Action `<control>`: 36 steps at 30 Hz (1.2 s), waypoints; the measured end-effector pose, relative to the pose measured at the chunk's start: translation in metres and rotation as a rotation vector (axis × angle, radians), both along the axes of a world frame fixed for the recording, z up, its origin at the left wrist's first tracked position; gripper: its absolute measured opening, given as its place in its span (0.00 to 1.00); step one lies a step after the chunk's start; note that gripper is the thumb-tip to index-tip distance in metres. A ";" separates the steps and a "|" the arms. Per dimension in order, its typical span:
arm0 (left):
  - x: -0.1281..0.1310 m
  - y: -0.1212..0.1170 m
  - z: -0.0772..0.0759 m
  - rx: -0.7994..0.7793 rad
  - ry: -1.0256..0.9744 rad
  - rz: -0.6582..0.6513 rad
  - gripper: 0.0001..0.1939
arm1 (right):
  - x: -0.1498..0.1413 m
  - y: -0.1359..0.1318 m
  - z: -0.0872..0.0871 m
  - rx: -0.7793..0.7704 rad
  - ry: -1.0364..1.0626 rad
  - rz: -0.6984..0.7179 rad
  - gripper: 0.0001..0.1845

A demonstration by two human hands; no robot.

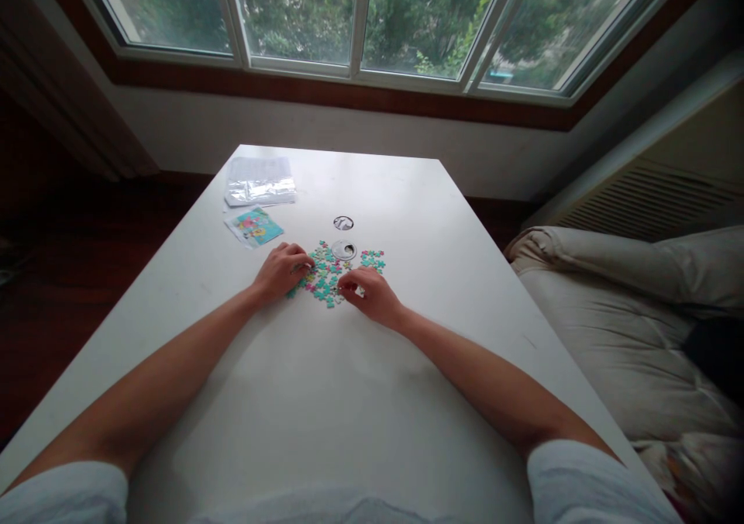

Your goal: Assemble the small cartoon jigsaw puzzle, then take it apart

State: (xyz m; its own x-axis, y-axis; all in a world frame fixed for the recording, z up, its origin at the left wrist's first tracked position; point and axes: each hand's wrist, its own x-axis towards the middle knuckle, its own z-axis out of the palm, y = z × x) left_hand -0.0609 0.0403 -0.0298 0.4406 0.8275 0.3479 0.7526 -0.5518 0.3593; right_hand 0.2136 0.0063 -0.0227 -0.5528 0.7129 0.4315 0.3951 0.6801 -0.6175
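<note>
Though green dominates, puzzle pieces (pixel 323 277) show pink.

The left hand (pixel 284 271) and right hand (pixel 366 291) are among scattered puzzle pieces (pixel 325 277) on the white tabletop (pixel 342 384). A colourful card (pixel 256 227) lies near a clear plastic bag (pixel 261 183).
</note>
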 end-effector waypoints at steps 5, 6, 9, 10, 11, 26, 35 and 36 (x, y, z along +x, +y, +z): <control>0.003 -0.004 0.004 -0.010 0.019 -0.013 0.10 | 0.006 0.014 -0.005 -0.147 0.128 -0.130 0.07; 0.003 -0.005 0.004 -0.013 0.022 -0.013 0.09 | 0.007 0.015 -0.006 -0.175 0.147 -0.147 0.08; 0.006 -0.007 0.006 -0.015 0.035 -0.003 0.08 | 0.007 0.016 -0.006 -0.227 0.177 -0.172 0.09; 0.006 -0.007 0.006 -0.013 0.038 0.000 0.08 | 0.007 0.016 -0.006 -0.237 0.178 -0.178 0.10; 0.007 -0.007 0.005 -0.011 0.039 0.001 0.08 | 0.007 0.016 -0.007 -0.250 0.180 -0.183 0.10; 0.019 -0.016 0.011 0.015 0.169 -0.054 0.09 | 0.008 0.029 -0.018 -0.607 0.473 -0.152 0.15; 0.026 -0.021 0.015 0.016 0.226 -0.166 0.13 | 0.010 0.029 -0.015 -0.611 0.477 -0.188 0.16; 0.027 -0.022 0.015 0.012 0.215 -0.176 0.13 | 0.010 0.029 -0.015 -0.606 0.480 -0.189 0.15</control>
State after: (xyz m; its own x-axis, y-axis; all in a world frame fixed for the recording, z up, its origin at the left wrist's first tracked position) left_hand -0.0339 0.0183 -0.0148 0.6420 0.7281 0.2401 0.7031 -0.6840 0.1944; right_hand 0.2240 0.0357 -0.0377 -0.2506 0.9630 0.0990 0.0672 0.1193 -0.9906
